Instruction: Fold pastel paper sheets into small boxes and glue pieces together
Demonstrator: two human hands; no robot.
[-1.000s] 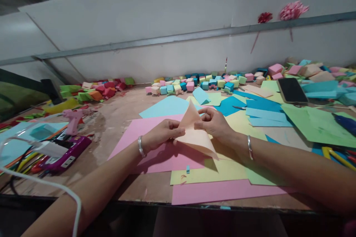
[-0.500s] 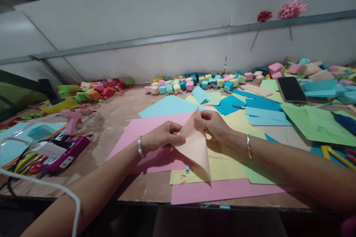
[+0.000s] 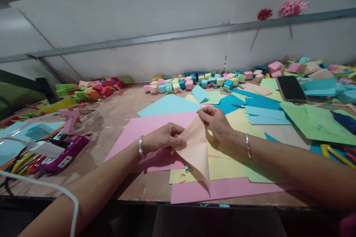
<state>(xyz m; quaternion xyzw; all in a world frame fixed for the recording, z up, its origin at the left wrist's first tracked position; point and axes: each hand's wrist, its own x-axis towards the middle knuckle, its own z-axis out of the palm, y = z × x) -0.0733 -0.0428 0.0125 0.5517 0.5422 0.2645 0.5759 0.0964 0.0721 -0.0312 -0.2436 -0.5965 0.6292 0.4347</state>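
Between my hands is a sheet of peach paper (image 3: pixel 196 148), bent along its middle and held above the table, with one corner hanging down toward the front edge. My left hand (image 3: pixel 168 137) pinches its left side between thumb and fingers. At the top corner, my right hand (image 3: pixel 215 120) grips the paper with thumb and index finger. Below lie a pink sheet (image 3: pixel 147 133), a yellow sheet (image 3: pixel 225 170) and another pink sheet (image 3: pixel 236 190). Tiny blue scraps (image 3: pixel 187 168) rest near the hanging corner.
Small folded paper cubes (image 3: pixel 189 83) line the wall. Left stand a pink glue gun (image 3: pixel 69 120) and a purple power strip (image 3: pixel 66 155), with a white cable (image 3: pixel 50 183) crossing nearby. On the right are a phone (image 3: pixel 291 88), green paper (image 3: pixel 311 122) and yellow-handled scissors (image 3: pixel 330 152).
My right hand has shifted up slightly to the paper's top corner. The hanging corner reaches a little lower, and my left hand keeps its pinch.
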